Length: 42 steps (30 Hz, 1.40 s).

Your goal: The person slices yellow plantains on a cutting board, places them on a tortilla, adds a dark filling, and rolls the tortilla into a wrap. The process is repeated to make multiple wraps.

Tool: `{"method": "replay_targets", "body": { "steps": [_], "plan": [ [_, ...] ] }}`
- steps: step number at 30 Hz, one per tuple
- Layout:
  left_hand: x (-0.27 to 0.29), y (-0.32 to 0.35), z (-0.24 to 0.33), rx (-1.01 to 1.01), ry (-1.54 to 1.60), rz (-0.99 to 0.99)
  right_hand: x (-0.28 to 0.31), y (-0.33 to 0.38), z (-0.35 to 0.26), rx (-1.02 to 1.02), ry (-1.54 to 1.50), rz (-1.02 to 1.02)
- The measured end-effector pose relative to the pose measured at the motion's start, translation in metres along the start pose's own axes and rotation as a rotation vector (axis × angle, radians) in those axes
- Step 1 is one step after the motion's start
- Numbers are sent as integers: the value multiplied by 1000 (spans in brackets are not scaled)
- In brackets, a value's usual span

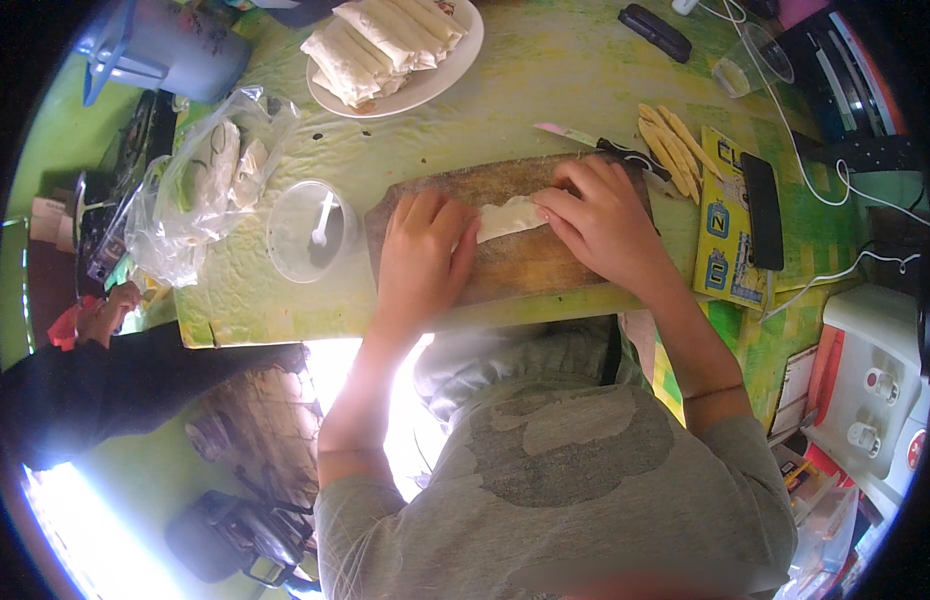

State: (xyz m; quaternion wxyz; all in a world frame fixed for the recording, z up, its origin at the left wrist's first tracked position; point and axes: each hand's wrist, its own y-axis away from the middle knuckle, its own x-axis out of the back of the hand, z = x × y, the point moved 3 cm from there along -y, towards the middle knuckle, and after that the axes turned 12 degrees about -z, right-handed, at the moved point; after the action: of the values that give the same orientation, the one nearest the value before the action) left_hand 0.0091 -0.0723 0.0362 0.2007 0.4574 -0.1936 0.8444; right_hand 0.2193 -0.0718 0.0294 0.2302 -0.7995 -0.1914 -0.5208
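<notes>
A pale, thin-skinned roll [512, 218] lies across the worn wooden cutting board [520, 265] in front of me. My left hand [422, 250] is closed at the roll's left end, its fingers curled and partly hidden under the back of the hand. At the other end, my right hand [602, 218] pinches the wrapper between thumb and fingers. Just beyond the board's far right edge is a knife [635, 157] with a black handle and pinkish blade. Several pale yellow strips [675, 150] lie beside it.
Stacked rolls fill a white plate [463, 66]. Left of the board stand a clear tub [285, 245] with a white spoon [325, 215] and a plastic bag [170, 235] of wrappers. A phone [762, 210] rests at right. Another person's hand [115, 308] shows far left.
</notes>
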Motion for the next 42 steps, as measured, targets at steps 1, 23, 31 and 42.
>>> {"method": "replay_targets", "body": {
  "steps": [1, 23, 31, 42],
  "plan": [
    [0, -2, 0, -15, 0, 8, 0, -1, 0, -4, 13, -2],
    [-16, -32, 5, -1, 144, -242, 24, -5, 6, -113, -32, 177],
    [-13, -37, 6, -2, 96, -295, 43, 14, 5, -136, -69, 197],
    [-14, -33, 13, 44, 357, -248, 19, 4, -4, 61, -222, -21]
  ]
}}
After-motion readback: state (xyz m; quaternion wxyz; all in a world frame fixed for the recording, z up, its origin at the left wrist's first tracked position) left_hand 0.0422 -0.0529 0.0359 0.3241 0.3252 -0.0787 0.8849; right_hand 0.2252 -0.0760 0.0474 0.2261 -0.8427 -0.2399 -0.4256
